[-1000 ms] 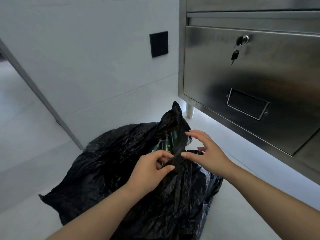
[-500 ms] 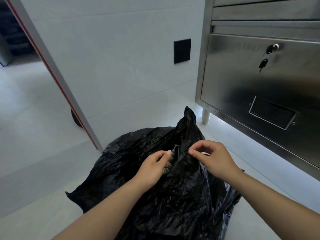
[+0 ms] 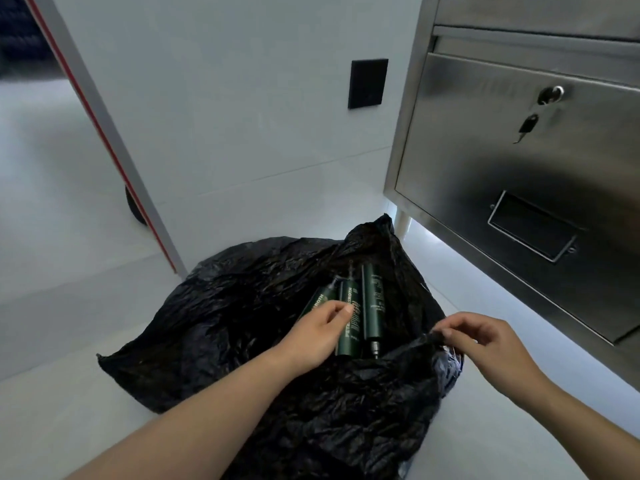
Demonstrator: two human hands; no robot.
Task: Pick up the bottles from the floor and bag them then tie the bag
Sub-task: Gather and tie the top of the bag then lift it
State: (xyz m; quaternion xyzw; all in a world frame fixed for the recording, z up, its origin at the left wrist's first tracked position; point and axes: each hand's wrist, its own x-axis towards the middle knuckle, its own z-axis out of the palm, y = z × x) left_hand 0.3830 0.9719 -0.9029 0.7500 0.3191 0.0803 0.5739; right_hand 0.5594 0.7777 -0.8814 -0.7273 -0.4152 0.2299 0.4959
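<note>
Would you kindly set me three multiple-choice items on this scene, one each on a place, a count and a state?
1. Where do the bottles lie? A on a table; B inside the black bag; C on a chair.
2. How many bottles show? A one; B three; C five.
3. The bag is: A knotted shut; B open; C hanging up.
Key: B, black plastic surrounds them; B, three green bodies lie side by side; B, its mouth gapes while the right hand pinches its edge.
</note>
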